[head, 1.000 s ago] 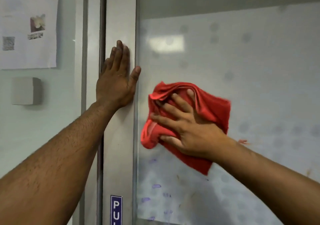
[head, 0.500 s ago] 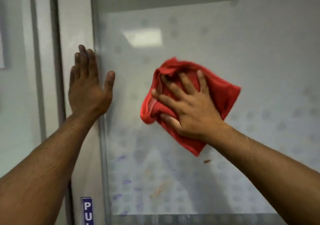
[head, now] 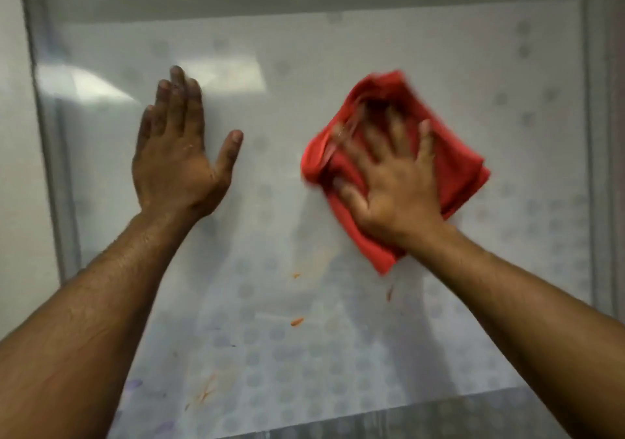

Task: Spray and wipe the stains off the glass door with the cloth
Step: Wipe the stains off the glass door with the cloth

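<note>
Two hands: left (head: 176, 164) flat, open, empty; right (head: 394, 188) spread, pressing one red cloth (head: 456, 171) on glass door (head: 304, 49). Three orange stains (head: 297, 321) at 6 o'clock.

Glass door (head: 304, 49) fills view, frame (head: 44, 168) along its left edge. Left hand (head: 176, 164) flat against glass, left of centre. Right hand (head: 395, 188) spread on cloth (head: 463, 174), right of centre, cloth between palm and glass. Stains (head: 297, 321) below and between both hands, more lower left.
</note>
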The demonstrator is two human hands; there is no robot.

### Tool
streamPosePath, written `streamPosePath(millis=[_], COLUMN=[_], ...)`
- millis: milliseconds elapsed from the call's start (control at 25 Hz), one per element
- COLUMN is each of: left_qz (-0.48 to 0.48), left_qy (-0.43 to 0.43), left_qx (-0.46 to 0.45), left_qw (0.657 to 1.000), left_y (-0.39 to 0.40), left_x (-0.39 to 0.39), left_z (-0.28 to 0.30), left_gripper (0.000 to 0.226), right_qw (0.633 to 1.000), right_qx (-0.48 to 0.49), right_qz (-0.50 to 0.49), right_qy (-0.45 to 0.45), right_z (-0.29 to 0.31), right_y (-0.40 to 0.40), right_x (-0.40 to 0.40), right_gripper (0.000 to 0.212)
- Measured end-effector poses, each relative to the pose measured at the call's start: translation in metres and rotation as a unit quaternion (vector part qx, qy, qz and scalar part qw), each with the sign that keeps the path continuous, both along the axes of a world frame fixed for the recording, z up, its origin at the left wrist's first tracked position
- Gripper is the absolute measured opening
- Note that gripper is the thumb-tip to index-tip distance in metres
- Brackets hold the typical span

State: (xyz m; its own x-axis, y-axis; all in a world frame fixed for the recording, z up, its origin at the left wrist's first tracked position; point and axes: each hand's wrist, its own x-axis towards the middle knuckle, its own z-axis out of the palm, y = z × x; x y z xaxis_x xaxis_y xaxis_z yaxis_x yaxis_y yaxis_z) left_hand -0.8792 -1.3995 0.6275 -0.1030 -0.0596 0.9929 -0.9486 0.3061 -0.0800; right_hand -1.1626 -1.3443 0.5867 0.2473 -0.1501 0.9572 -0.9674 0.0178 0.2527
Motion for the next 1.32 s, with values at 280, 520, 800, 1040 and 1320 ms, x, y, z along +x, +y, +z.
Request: streamPosePath(millis=[280, 520, 800, 1040, 1320], left_qz=[-0.019, 0.007, -0.001, -0.012, -0.027], left_qy=[-0.003, -0.003, -0.008, -0.013, -0.003], left_qx=[0.017, 0.022, 0.013, 0.011, -0.002], left_qw=[1.0, 1.0, 1.0, 1.0, 1.0], left_y=[0.008, 0.015, 0.012, 0.009, 0.005], left_x=[-0.031, -0.064, -0.065, -0.061, -0.064], left_z=[-0.002, -0.009, -0.008, -0.011, -0.012], left_gripper=[0.081, 0.081, 0.079, 0.078, 0.077], right_qw=[0.955, 0.998, 0.997, 0.986, 0.994], right_qx=[-0.032, 0.024, -0.008, 0.007, 0.073], right_qz=[-0.043, -0.012, 0.002, 0.005, 0.044], right_qy=[-0.293, 0.057, -0.074, -0.169, 0.067], right_z=[0.013, -0.064, -0.036, -0.07, -0.146], right_y=[0.021, 0.025, 0.012, 0.034, 0.032], right_x=[-0.109, -0.109, -0.082, -0.169, -0.128], right_gripper=[0.07, 0.065, 0.067, 0.068, 0.067])
